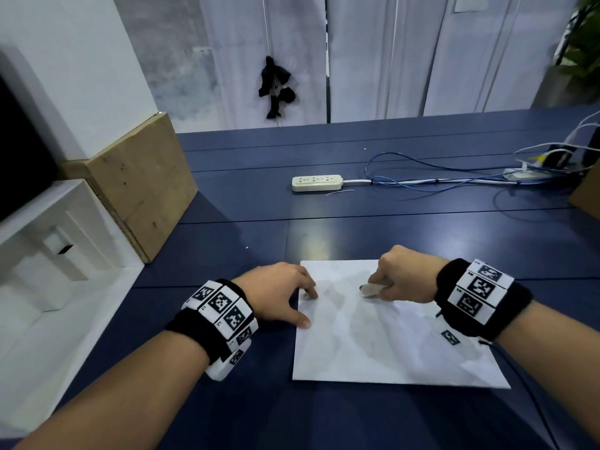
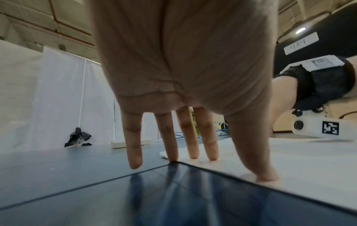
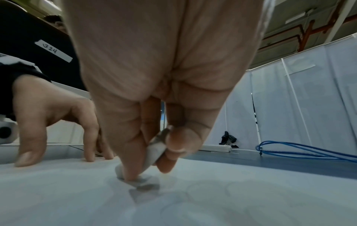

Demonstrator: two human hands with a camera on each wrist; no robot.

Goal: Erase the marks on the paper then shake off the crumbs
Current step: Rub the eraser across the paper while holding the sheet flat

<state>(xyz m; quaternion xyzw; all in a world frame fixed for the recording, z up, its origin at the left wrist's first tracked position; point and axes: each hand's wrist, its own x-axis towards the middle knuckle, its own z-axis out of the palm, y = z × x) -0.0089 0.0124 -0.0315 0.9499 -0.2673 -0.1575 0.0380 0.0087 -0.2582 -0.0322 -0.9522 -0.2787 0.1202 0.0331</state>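
A white sheet of paper (image 1: 383, 339) lies flat on the dark blue table (image 1: 246, 209), with faint grey smudges across it. My left hand (image 1: 279, 297) rests at the sheet's left edge, straight fingers (image 2: 193, 149) and thumb pressing the paper (image 2: 301, 171) down. My right hand (image 1: 402, 274) is over the sheet's upper middle and pinches a white eraser (image 1: 370, 290). In the right wrist view the eraser (image 3: 154, 152) sits between thumb and fingers, its tip touching the paper (image 3: 212, 201) beside faint pencil loops.
A white power strip (image 1: 316, 182) with blue and white cables (image 1: 438, 177) lies further back on the table. A cardboard box (image 1: 139, 183) and white foam packing (image 1: 48, 254) stand at the left. White curtains hang behind the table.
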